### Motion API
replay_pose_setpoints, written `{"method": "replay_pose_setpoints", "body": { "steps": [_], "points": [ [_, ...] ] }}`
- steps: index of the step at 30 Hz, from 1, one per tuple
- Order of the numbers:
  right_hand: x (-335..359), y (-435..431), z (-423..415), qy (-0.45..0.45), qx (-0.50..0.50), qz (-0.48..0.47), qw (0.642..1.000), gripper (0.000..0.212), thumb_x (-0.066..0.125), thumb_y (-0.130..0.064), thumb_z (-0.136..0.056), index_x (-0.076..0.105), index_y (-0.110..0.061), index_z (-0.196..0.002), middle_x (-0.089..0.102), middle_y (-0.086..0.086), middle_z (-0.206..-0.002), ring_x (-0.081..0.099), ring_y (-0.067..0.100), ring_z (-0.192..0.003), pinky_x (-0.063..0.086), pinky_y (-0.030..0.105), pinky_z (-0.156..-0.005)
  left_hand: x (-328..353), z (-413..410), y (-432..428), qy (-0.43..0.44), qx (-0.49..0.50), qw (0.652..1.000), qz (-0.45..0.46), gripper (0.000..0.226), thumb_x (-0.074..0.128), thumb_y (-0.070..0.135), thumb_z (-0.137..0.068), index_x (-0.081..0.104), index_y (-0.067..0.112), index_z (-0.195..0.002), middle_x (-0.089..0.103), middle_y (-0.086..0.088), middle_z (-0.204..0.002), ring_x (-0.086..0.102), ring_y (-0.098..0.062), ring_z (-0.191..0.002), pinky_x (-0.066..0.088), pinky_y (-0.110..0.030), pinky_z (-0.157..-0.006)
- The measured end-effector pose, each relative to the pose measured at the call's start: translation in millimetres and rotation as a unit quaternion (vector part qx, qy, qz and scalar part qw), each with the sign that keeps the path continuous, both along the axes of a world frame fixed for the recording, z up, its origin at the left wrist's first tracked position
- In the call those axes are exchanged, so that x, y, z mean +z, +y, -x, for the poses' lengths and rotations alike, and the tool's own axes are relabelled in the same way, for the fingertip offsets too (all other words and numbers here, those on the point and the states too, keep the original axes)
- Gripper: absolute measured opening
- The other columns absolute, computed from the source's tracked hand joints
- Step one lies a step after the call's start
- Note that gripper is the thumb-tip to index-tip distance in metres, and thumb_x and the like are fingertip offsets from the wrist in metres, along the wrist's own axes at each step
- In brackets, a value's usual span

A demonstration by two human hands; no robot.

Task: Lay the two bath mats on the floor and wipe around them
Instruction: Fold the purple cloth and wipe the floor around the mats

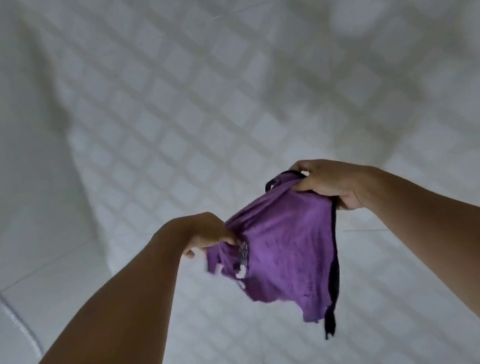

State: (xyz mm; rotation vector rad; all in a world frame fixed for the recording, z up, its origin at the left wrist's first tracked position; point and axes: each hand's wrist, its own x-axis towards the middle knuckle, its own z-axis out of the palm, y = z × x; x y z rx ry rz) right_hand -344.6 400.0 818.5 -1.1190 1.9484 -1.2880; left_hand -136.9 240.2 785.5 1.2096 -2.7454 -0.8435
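Purple cloth [284, 256] hangs between left hand [206, 233] and right hand [332, 183], each grip pinched closed on its top edge.

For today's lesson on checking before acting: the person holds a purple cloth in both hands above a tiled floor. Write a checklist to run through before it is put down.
1. Left hand grips the purple cloth: ok.
2. Right hand grips its upper corner: ok.
3. Cloth spread flat: not ok, it hangs bunched and ragged.
4. Cloth clear of the tiled floor: ok.
5. Second bath mat in view: not ok, none is seen.
6. Floor dry or wet: cannot tell, the picture is blurred.
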Motion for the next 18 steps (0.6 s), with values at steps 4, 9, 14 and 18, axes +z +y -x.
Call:
{"method": "replay_pose_setpoints", "body": {
  "steps": [4,9,14,18],
  "points": [
    [-1,-35,-4,-0.016,0.04,0.007,0.999,0.02,0.067,-0.015,-0.095,0.067,-0.011,-0.114,0.071,0.019,-0.113,0.066,0.027,-0.088,0.057,0.039,-0.083,-12,-40,-3,0.179,0.083,0.961,-0.194,0.066,0.076,0.057,-0.068,0.067,0.024,-0.124,0.073,0.001,-0.123,0.065,-0.026,-0.113,0.03,-0.065,-0.113],
    [-3,-65,-12,-0.04,0.075,0.023,0.996,0.023,0.066,-0.024,-0.095,0.068,-0.006,-0.11,0.073,0.018,-0.11,0.071,0.035,-0.102,0.061,0.051,-0.086,-26,-63,17,0.395,0.119,0.839,-0.355,0.054,0.058,0.05,-0.096,0.069,0.005,-0.123,0.071,-0.021,-0.116,0.07,-0.033,-0.096,0.055,-0.045,-0.091],
    [-37,-83,-42,-0.171,0.165,-0.012,0.971,0.011,0.056,-0.019,-0.094,0.064,-0.011,-0.094,0.068,0.01,-0.088,0.066,0.027,-0.075,0.06,0.041,-0.073,-52,-93,46,0.457,0.185,0.789,-0.366,0.07,0.068,0.058,-0.087,0.063,0.004,-0.131,0.068,-0.021,-0.123,0.067,-0.035,-0.104,0.055,-0.045,-0.094],
    [-58,-94,-72,-0.155,0.246,-0.05,0.955,0.009,0.06,-0.004,-0.081,0.067,-0.007,-0.087,0.06,0.009,-0.082,0.056,0.02,-0.071,0.053,0.027,-0.061,-65,-142,72,0.452,0.263,0.79,-0.319,0.084,0.087,0.032,-0.073,0.048,0.007,-0.143,0.066,-0.018,-0.121,0.072,-0.028,-0.092,0.06,-0.04,-0.077]
  ]
}}
